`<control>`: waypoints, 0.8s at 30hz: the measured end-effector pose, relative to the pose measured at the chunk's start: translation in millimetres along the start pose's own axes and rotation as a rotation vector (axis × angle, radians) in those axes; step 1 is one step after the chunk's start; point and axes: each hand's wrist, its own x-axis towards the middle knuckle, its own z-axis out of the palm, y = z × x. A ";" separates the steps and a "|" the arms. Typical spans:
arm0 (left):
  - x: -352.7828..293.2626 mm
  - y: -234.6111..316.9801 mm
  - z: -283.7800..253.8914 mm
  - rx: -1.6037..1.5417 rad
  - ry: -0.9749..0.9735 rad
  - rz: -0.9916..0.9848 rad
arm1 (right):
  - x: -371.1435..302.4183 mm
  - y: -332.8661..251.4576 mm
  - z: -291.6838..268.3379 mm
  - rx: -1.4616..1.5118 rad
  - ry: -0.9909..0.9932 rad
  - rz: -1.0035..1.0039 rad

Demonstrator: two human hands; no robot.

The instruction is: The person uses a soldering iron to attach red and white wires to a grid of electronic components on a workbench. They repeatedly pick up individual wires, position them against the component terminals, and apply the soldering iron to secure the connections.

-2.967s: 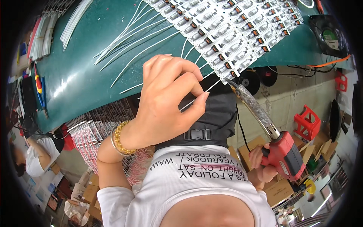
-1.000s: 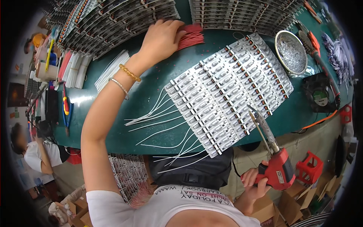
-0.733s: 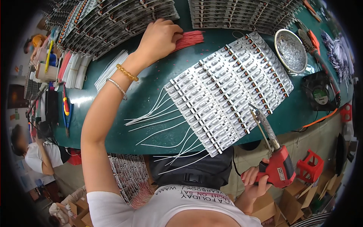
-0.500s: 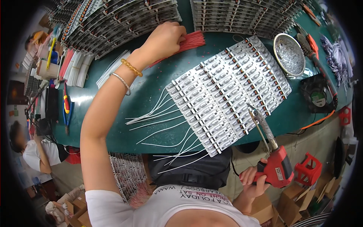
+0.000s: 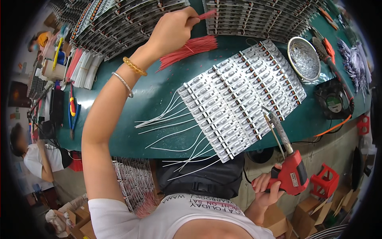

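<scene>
My left hand is raised above the far side of the green table, its fingers pinched on a small bunch of red wires. Just below it lies a bundle of red wires. My right hand grips a red and black soldering gun by its handle. The gun's metal tip is over the right part of a panel of white circuit boards, with contact not discernible. Several white wires stick out from the panel's left edge.
Stacks of board panels stand at the back. To the right are a round metal bowl, a black fan and purple-white wires. Pliers, a screwdriver and white wire bundles lie left. Another person sits far left.
My left hand has risen away from the red bundle with a small bunch of its wires between the fingers. The right hand and soldering gun have barely moved.
</scene>
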 end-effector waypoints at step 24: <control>-34.1 58.8 -53.8 0.728 -0.781 0.147 | 7.5 3.3 9.1 0.019 -0.039 -0.005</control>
